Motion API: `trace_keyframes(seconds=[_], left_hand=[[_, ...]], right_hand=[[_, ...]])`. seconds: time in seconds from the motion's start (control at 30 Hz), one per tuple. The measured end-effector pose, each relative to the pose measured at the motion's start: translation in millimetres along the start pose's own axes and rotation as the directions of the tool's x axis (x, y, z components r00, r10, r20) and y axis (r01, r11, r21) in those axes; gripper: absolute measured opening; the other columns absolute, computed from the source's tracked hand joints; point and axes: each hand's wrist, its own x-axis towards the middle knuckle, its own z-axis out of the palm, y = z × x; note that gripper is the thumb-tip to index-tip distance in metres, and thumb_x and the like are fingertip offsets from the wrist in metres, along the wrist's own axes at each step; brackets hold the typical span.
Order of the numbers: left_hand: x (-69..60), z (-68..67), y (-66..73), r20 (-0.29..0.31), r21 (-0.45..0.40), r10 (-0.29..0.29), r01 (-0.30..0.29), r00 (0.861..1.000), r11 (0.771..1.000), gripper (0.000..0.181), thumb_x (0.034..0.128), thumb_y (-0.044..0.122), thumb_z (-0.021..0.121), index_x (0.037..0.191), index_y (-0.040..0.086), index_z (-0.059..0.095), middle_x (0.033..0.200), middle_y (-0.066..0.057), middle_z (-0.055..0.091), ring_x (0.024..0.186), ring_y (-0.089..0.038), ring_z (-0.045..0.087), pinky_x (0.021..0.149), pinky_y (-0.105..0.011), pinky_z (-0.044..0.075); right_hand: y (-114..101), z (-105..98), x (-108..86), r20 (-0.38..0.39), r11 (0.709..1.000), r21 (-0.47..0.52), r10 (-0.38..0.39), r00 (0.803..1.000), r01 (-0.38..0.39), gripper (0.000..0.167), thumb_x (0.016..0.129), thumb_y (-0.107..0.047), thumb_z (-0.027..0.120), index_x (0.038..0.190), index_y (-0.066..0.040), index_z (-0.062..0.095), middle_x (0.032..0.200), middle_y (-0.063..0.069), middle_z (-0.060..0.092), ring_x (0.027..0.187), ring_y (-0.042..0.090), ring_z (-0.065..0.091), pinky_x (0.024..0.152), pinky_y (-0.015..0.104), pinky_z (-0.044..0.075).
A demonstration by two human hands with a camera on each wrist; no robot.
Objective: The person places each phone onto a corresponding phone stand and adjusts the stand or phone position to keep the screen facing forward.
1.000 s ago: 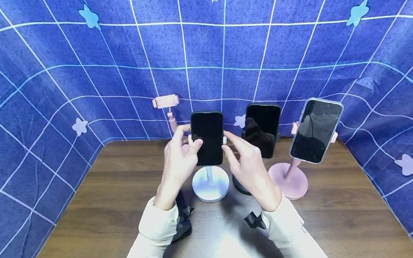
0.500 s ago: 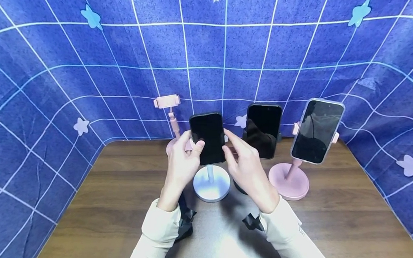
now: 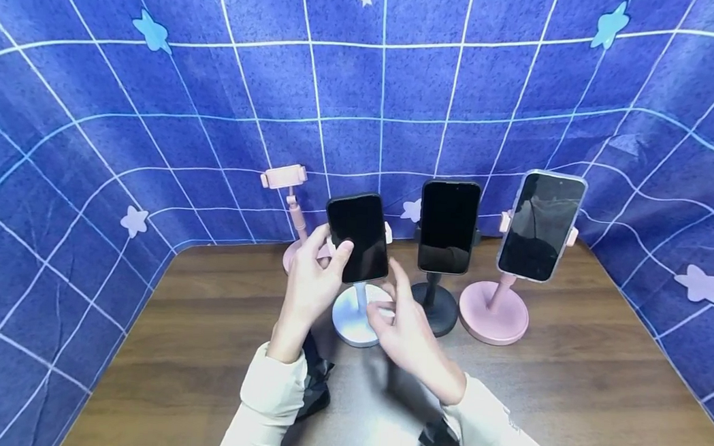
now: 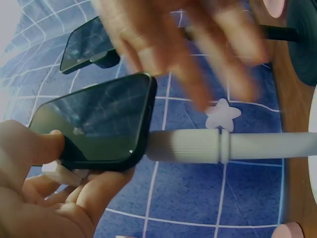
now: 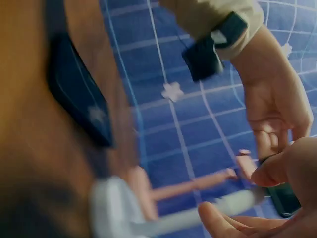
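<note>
In the head view my left hand [image 3: 313, 282] grips a black phone [image 3: 358, 240], thumb over the screen's left edge and fingers behind. The phone tilts slightly in the white phone stand [image 3: 346, 325], whose right clamp arm [image 3: 388, 233] stands out past the phone's edge. My right hand [image 3: 412, 332] is off the phone, fingers loosely bent, just right of the stand's pole. Blurred in the left wrist view, that right hand [image 4: 163, 44] has fingers spread beside the phone [image 4: 99, 124]. Whether it touches the pole I cannot tell.
To the right stand a black phone stand [image 3: 440, 310] and a pink phone stand [image 3: 494, 313], each holding a phone. Behind my left hand is another pink phone stand [image 3: 284, 176] with a bare clamp. A black object [image 3: 316, 394] lies by my left forearm. Blue cloth [image 3: 218, 78] hangs behind.
My right hand has let go of the phone's right side and moved down toward the stand's base. The phone has tilted a little; my left hand still holds it.
</note>
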Motion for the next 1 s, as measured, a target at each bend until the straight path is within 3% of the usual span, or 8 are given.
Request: trace_keyframes(seconds=[0.1,0.3,0.57,0.7,0.8,1.0], left_hand=[[-1.8,0.8,-3.7,-0.002,-0.060,-0.027,0.027,1.000,0.998,0.039,0.0974,0.020,0.072,0.132,0.006,0.064,0.107,-0.016,0.074,0.077,-0.020,0.071,0.070,-0.025,0.054],[-7.3,3.8,-9.1,-0.037,-0.138,-0.053,0.047,0.998,0.989,0.043,0.0949,0.017,0.075,0.134,0.004,0.063,0.108,-0.017,0.071,0.090,-0.027,0.075,0.071,-0.015,0.053],[-9.3,3.2,-11.1,-0.086,-0.049,-0.019,0.015,0.996,0.999,0.042,0.0919,0.021,0.079,0.129,0.006,0.066,0.096,-0.014,0.073,0.089,-0.026,0.072,0.083,-0.038,0.059],[-10.8,-0.6,-19.3,-0.024,-0.080,-0.051,0.048,0.998,0.996,0.042,0.0911,0.020,0.080,0.127,0.003,0.065,0.102,-0.017,0.073,0.089,-0.030,0.075,0.080,-0.038,0.062],[-14.0,-5.0,-28.3,0.029,-0.055,-0.074,0.075,0.997,0.996,0.040,0.0916,0.021,0.079,0.125,0.003,0.066,0.105,-0.017,0.074,0.092,-0.030,0.076,0.083,-0.040,0.062],[-18.7,-18.4,-47.9,0.116,0.020,-0.020,0.018,0.993,1.000,0.034,0.0942,0.022,0.077,0.122,0.005,0.068,0.105,-0.012,0.075,0.094,-0.027,0.076,0.087,-0.040,0.061]], right_hand=[[10,7,-8.6,0.052,0.999,-0.005,0.037,0.998,-0.037,0.069,0.096,-0.006,0.067,0.156,-0.010,0.034,0.134,0.018,0.068,0.102,0.027,0.076,0.081,0.033,0.061],[26,20,-17.0,0.146,0.999,-0.037,-0.031,0.989,0.037,0.047,0.095,-0.002,0.065,0.140,-0.006,0.053,0.124,0.018,0.072,0.098,0.028,0.076,0.081,0.030,0.060],[34,39,-13.3,0.242,0.999,-0.021,-0.033,0.970,0.040,0.039,0.095,-0.001,0.061,0.134,0.000,0.057,0.124,0.022,0.071,0.099,0.031,0.075,0.089,0.047,0.060],[34,54,-3.8,0.267,0.998,-0.024,-0.055,0.962,0.063,0.037,0.096,0.000,0.060,0.132,0.003,0.057,0.124,0.024,0.070,0.099,0.033,0.075,0.089,0.048,0.059],[32,65,5.0,0.276,0.993,-0.060,-0.078,0.958,0.098,0.036,0.095,-0.001,0.059,0.131,0.001,0.060,0.123,0.021,0.071,0.098,0.029,0.074,0.089,0.046,0.059],[29,88,23.3,0.291,0.967,-0.221,-0.060,0.955,0.128,0.029,0.094,-0.012,0.063,0.123,-0.011,0.064,0.115,0.006,0.074,0.103,0.021,0.070,0.090,0.039,0.055]])
